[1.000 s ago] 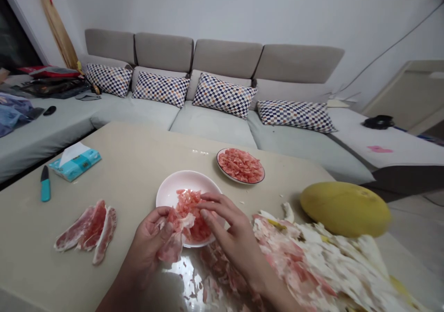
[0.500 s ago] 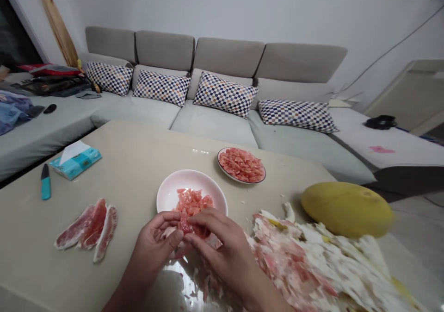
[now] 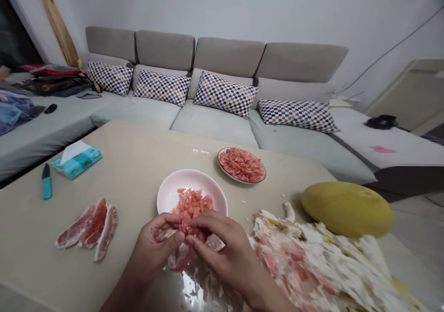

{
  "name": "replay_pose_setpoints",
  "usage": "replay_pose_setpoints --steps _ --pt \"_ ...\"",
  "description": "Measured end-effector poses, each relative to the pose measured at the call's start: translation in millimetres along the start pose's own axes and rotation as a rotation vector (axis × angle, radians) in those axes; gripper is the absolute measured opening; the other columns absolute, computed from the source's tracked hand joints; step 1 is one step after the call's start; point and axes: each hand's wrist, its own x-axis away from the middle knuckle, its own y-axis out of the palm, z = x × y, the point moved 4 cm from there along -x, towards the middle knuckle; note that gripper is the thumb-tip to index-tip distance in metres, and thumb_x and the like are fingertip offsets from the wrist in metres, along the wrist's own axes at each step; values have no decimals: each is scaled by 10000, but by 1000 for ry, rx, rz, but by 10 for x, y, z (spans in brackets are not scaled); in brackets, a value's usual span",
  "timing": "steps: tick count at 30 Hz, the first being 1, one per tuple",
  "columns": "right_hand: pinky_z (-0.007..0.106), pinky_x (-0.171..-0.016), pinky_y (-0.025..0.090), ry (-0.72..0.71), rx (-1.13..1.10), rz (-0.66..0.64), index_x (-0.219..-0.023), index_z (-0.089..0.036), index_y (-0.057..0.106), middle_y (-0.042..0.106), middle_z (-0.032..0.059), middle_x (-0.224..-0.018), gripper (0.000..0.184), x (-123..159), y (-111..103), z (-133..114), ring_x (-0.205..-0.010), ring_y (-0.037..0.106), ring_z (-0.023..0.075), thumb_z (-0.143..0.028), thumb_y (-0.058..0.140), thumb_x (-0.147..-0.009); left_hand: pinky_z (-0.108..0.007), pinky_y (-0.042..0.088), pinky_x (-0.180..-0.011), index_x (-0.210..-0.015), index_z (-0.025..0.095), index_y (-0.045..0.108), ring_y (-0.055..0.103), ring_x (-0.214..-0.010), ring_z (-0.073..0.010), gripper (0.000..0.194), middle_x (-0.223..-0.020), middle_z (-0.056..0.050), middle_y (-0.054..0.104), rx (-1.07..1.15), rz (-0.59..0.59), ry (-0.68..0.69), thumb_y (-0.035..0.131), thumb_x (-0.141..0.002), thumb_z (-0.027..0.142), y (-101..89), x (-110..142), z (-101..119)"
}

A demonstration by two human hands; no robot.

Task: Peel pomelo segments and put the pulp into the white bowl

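Observation:
Between my two hands is a red pomelo segment (image 3: pixel 188 228) with pale membrane hanging below it. My left hand (image 3: pixel 161 240) is closed on its left side, thumb and fingers pinching. My right hand (image 3: pixel 224 242) pinches the flesh from the right. Both hands are over the near rim of a white bowl (image 3: pixel 166 189), which holds loose pink pomelo pieces (image 3: pixel 194 201). Behind the bowl, a dark-rimmed plate (image 3: pixel 222 169) is heaped with more peeled flesh (image 3: pixel 242 164). To the left, several unpeeled segments (image 3: pixel 92 226) lie on the table.
A pile of peel and membrane (image 3: pixel 312 256) covers the table's right side, beside a whole yellow pomelo (image 3: pixel 347 208). At the left are a teal-handled knife (image 3: pixel 46 182) and a tissue pack (image 3: pixel 78 160). A grey sofa (image 3: pixel 208 122) with checked cushions stands behind the table (image 3: pixel 128 154).
My hands stay over the bowl's near rim, with slight finger movement. More of the pale membrane now hangs below the segment. Everything else is unchanged.

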Motion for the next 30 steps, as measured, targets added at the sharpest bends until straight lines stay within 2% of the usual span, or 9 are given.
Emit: replay_pose_setpoints --steps 3,8,12,16,22,30 --pt "275 -659 514 65 -23 11 -945 -204 710 705 36 -830 146 -22 -4 32 -719 638 164 -169 683 -806 -233 509 -718 -918 183 728 663 -801 -168 307 -880 -52 722 7 44 6 836 -671 329 -32 -7 -35" --pt "264 -650 527 267 -143 -29 -931 -205 727 728 39 -888 114 -41 30 107 -726 665 158 -212 646 -850 -272 516 -760 -960 172 738 674 -838 -199 359 -906 -75 730 19 95 -2 835 -666 353 -67 -30 -65" --pt "279 -703 535 236 -101 12 -996 -218 712 725 35 -917 181 -13 63 138 -780 671 169 -236 706 -816 -253 522 -743 -913 171 757 681 -834 -199 343 -870 -63 734 -47 150 31 861 -624 323 -71 -34 -19" --pt "268 -685 529 245 -138 9 -942 -204 713 713 37 -906 112 -5 83 148 -753 661 154 -236 659 -850 -255 532 -736 -905 173 765 690 -835 -208 332 -878 -68 750 -79 164 47 858 -621 318 -67 -30 2" --pt "261 -645 509 462 -404 -57 -904 -180 717 715 41 -815 155 -24 81 186 -700 638 145 -314 672 -842 -265 530 -679 -929 155 755 692 -727 -192 386 -851 -73 757 -37 173 -22 865 -611 342 -97 -22 -32" --pt "276 -682 532 584 -781 -136 -942 -178 702 679 9 -729 294 -19 141 258 -669 639 129 -419 749 -781 -288 534 -667 -957 138 746 684 -704 -195 457 -885 -99 752 40 167 -31 880 -583 364 -96 -23 -59"
